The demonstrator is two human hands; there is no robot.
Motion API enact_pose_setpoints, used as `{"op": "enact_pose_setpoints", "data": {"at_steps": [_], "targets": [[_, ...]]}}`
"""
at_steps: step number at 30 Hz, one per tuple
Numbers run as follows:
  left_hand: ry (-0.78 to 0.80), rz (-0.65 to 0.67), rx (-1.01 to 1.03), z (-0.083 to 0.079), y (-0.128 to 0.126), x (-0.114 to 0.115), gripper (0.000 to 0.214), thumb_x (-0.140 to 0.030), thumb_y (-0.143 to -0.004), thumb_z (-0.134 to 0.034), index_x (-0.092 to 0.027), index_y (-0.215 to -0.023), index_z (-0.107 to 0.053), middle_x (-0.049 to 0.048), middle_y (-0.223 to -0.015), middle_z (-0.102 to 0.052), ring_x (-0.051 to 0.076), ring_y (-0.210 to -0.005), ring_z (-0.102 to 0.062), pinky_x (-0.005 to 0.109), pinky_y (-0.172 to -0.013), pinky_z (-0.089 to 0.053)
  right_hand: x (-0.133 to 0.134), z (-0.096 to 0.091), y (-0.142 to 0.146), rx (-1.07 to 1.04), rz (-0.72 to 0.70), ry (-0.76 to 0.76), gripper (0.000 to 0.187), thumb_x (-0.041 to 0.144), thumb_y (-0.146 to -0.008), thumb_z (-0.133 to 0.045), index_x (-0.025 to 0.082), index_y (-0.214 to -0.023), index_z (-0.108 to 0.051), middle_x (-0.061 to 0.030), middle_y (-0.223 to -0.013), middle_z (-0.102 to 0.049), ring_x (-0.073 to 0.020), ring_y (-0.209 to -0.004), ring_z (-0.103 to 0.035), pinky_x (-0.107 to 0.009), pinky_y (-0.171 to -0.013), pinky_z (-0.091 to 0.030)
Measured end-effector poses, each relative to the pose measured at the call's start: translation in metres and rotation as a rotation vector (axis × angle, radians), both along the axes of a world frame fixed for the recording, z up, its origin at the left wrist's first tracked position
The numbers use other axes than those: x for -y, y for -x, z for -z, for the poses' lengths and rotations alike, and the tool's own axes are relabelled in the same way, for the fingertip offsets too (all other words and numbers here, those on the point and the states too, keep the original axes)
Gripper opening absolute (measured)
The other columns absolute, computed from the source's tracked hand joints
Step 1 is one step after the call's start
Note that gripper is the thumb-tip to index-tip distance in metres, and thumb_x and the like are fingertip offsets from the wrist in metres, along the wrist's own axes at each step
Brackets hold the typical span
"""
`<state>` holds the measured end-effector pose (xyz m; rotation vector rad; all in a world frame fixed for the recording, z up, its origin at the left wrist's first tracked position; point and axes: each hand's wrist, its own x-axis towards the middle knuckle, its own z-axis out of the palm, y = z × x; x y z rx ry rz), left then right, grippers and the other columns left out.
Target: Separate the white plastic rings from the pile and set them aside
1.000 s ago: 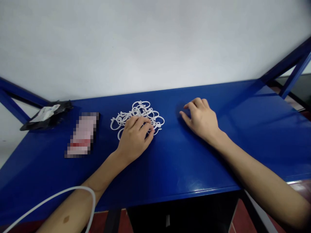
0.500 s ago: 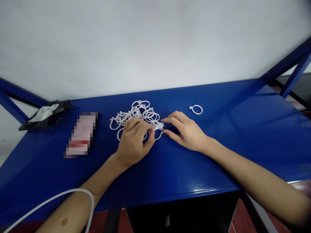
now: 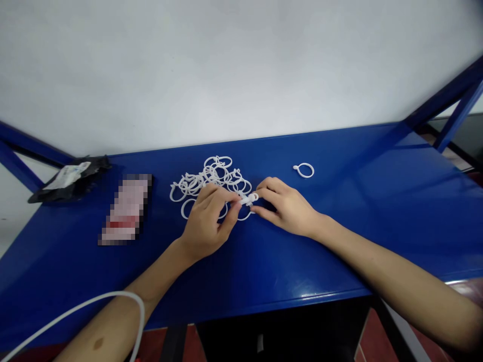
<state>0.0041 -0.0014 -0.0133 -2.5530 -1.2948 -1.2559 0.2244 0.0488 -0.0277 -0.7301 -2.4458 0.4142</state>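
A white plastic curtain ring (image 3: 247, 199) with a small eyelet is pinched between the thumb and forefinger of my left hand (image 3: 208, 217). My right hand (image 3: 289, 207) has its thumb and forefinger at the eyelet end of the same ring, gripping around it. Just beyond my left hand lies a tangled pile of white curtain rings (image 3: 217, 173), partly hidden behind the knuckles. One single curtain ring (image 3: 305, 170) lies apart on the table, beyond my right hand.
The blue table (image 3: 358, 176) backs onto a pale wall. At left lie a blurred-out flat pink object (image 3: 126, 208) and a black plastic package (image 3: 71, 178) with a white label. A white cable (image 3: 94, 301) loops over my left forearm.
The held ring has come up a little and its eyelet now shows more clearly between my hands. My right hand has shifted slightly toward me. The single ring stays put.
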Motion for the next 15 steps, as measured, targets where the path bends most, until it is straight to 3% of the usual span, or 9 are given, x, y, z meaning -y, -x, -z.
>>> {"op": "enact_pose_setpoints", "data": {"at_steps": [10,15], "targets": [[-0.019,0.04,0.049,-0.0031,-0.0006,0.0023,0.01,-0.012,-0.094,-0.06,-0.02,-0.101,-0.059,0.0015,-0.084,-0.067,0.016,-0.081,-0.061,0.03,-0.074,-0.053,-0.0021,0.0027,-0.0002,-0.005,0.0,0.019,0.02,0.033,-0.101,-0.055,0.018,-0.102,-0.069,-0.0094,-0.102,-0.062,-0.0212,-0.092,-0.057,-0.037,-0.081,-0.052],[-0.014,0.039,0.051,-0.0051,-0.0008,0.0032,0.011,-0.012,-0.094,-0.058,-0.021,-0.101,-0.059,0.0013,-0.083,-0.067,0.016,-0.08,-0.061,0.031,-0.073,-0.053,-0.0008,0.0012,0.0007,-0.01,-0.012,0.055,0.025,0.041,-0.098,-0.06,0.018,-0.102,-0.068,-0.0098,-0.104,-0.061,-0.0215,-0.093,-0.057,-0.039,-0.083,-0.052]]}}
